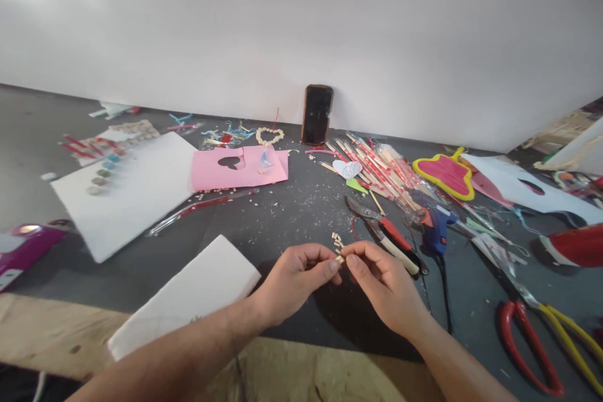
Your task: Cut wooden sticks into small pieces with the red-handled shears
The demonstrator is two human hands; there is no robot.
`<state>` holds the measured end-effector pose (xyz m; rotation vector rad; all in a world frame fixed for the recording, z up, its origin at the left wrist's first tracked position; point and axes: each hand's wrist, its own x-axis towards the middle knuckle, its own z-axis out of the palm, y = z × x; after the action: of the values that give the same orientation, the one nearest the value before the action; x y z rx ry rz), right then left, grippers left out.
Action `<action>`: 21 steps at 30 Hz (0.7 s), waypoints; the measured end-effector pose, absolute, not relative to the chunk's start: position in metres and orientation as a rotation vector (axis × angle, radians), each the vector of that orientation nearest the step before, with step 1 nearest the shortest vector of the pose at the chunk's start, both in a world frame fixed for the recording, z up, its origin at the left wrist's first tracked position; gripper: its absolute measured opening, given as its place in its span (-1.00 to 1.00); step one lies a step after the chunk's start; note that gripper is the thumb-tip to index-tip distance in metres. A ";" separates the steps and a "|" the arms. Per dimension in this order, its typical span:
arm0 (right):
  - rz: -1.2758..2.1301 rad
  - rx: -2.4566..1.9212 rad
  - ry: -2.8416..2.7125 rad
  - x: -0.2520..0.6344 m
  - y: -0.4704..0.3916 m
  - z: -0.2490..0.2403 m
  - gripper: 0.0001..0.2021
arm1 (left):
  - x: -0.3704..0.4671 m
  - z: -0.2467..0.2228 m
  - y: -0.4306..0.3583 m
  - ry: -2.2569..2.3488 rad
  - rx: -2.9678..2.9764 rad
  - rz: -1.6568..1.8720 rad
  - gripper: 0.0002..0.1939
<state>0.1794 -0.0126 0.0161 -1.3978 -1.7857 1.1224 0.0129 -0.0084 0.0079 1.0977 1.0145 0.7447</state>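
Note:
Near the front of the dark table, my left hand (301, 276) pinches a small pale wooden piece (339, 259) between thumb and fingers. My right hand (384, 286) meets it from the other side, its thumb and forefinger closed at the same piece. Several short wooden bits (336, 240) lie just beyond my fingertips. Right of them are red-handled pruning shears (393, 235). A white foam block (188, 298) lies beside my left forearm, partly covered by it.
A phone (317, 114) leans upright on the wall. Wrapped chopsticks (372, 163), a blue glue gun (438, 230) with its cord, and large scissors (530, 345) lie right. Pink card (259, 166), a white board (136, 201) and a purple tool (32, 250) are left.

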 end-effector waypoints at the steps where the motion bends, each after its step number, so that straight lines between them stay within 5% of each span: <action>1: 1.135 -1.393 -1.780 0.179 -0.013 0.016 -0.81 | 0.013 0.008 -0.008 1.010 1.080 0.759 -0.74; 21: 1.044 -1.416 -1.865 0.178 -0.015 0.019 -0.82 | 0.011 0.005 -0.009 0.967 1.073 0.758 -0.76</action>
<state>0.1778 -0.0152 0.0194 -1.4155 -1.8653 1.0440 0.0113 -0.0086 0.0054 1.0730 0.9668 0.7576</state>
